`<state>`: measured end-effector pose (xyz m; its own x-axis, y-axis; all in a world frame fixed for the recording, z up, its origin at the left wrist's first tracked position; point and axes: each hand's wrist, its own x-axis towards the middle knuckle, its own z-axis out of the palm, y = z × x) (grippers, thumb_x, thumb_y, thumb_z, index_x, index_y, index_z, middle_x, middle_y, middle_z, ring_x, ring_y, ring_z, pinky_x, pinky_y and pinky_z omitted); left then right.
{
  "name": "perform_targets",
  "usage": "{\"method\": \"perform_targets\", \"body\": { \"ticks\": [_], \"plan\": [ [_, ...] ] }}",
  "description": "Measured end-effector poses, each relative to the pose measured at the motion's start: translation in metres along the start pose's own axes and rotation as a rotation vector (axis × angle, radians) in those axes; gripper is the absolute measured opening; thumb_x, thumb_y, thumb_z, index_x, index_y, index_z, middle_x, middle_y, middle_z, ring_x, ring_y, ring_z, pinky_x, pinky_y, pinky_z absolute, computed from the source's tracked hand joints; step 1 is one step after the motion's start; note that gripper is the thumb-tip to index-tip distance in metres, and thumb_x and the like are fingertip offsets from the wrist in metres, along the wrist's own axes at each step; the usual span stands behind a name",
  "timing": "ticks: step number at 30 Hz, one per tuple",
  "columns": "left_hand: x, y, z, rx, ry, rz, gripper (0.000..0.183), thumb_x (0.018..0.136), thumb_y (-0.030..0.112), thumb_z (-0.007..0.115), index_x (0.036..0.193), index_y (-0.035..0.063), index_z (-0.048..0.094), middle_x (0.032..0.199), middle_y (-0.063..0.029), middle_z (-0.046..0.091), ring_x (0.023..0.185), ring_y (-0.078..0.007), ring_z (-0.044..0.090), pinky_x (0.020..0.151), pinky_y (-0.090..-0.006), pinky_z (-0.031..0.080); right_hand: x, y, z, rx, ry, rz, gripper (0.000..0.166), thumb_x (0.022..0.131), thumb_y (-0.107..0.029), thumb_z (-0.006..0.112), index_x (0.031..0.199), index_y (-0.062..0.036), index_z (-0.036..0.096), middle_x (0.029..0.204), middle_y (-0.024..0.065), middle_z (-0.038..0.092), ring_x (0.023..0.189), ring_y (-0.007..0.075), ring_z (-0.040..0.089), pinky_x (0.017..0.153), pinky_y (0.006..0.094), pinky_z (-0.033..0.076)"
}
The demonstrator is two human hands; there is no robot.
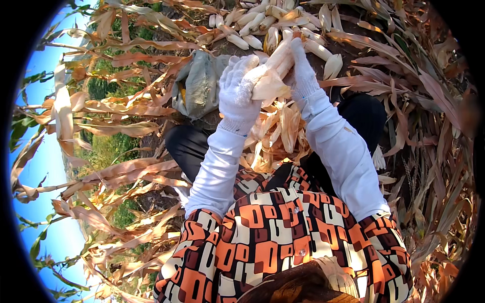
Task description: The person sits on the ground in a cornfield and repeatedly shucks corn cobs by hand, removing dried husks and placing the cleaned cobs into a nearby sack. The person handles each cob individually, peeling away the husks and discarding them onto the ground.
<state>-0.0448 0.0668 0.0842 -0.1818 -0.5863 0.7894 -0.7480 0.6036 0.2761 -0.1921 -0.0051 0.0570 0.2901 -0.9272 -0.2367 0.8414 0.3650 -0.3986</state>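
Observation:
An ear of corn in pale husk (pixel 278 60) lies between my two hands, both in white knit gloves. My left hand (pixel 238 85) is closed around its lower part, where loose husk leaves hang over the fingers. At the ear's upper end is my right hand (pixel 303 70), its thumb pressed near the brown tip and its other fingers mostly hidden. Beyond the hands lies a heap of ears in husk (pixel 254 22). Peeled husks (pixel 278 128) are piled between my knees, below the gloves.
A worn woven sack (pixel 199 89) stands left of my left hand, with some yellow corn showing in its opening. Dry corn stalks and leaves (pixel 129 110) crowd the left side. More dry stalks (pixel 428 151) lie heaped to the right. My bent knees flank the husk pile.

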Motion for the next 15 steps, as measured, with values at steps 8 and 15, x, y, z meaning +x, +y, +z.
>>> {"method": "perform_targets", "body": {
  "ticks": [8, 15],
  "plan": [
    [-0.023, 0.028, 0.013, -0.822, 0.029, -0.591, 0.021, 0.099, 0.022, 0.060, 0.109, 0.0038, 0.064, 0.102, -0.0116, 0.071, 0.095, -0.0257, 0.070, 0.091, -0.0401, 0.053, 0.011, 0.013, -0.012, -0.341, -0.103, -0.009, 0.035, 0.089, -0.018, 0.073, 0.115, -0.0005, 0.059, 0.090, 0.0086, 0.067, 0.071, 0.0185, 0.067, 0.063, 0.0318, 0.057],
    [-0.017, 0.038, 0.010, -1.134, 0.205, -0.827, 0.050, 0.104, 0.049, 0.055, 0.122, 0.0018, 0.054, 0.106, -0.0115, 0.065, 0.101, -0.0228, 0.065, 0.089, -0.0364, 0.054, 0.003, 0.001, 0.003, -0.360, -0.126, 0.015, 0.029, 0.091, -0.016, 0.072, 0.113, 0.0004, 0.061, 0.088, 0.0096, 0.067, 0.071, 0.0202, 0.068, 0.063, 0.0335, 0.058]
  ]
}}
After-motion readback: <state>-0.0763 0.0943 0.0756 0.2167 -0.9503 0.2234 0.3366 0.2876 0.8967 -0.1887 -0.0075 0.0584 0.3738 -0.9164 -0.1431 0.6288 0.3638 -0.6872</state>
